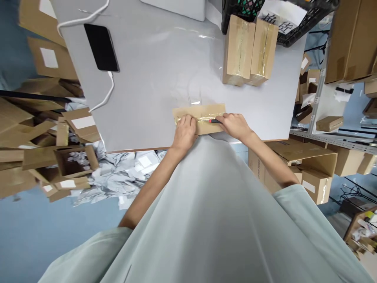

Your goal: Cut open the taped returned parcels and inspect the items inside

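Observation:
A flat cardboard box (203, 112) sealed with clear tape lies at the near edge of the white table (153, 70). My left hand (185, 131) presses down on its left end with the fingers curled over the top. At the box's right end, my right hand (234, 125) is closed round a small tool with a red and black tip (214, 121), whose point rests on the taped seam.
Two taped cardboard boxes (249, 51) stand at the table's far right, in front of a black crate (294, 23). A black phone (101, 47) with a white cable lies far left. Opened boxes and paper litter the floor at left; shelves with boxes stand at right.

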Demonstrator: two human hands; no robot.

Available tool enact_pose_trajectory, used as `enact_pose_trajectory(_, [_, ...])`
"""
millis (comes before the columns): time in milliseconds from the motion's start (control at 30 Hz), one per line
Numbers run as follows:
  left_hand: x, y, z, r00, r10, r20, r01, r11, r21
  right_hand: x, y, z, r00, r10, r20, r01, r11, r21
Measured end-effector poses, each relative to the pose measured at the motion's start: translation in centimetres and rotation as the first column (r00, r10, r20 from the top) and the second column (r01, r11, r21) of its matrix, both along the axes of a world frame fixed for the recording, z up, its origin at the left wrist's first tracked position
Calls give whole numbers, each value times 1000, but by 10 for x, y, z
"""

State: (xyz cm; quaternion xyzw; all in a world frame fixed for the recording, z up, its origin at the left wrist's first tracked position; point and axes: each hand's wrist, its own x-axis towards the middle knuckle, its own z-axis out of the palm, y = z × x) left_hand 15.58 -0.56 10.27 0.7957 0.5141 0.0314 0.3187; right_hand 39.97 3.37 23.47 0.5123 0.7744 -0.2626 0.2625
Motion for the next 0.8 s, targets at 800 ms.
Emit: enact_pose_trajectory(800, [6,-5,7,996,62,57,-59,996,-60,-37,24,2,981,171,87,-171,985,-1])
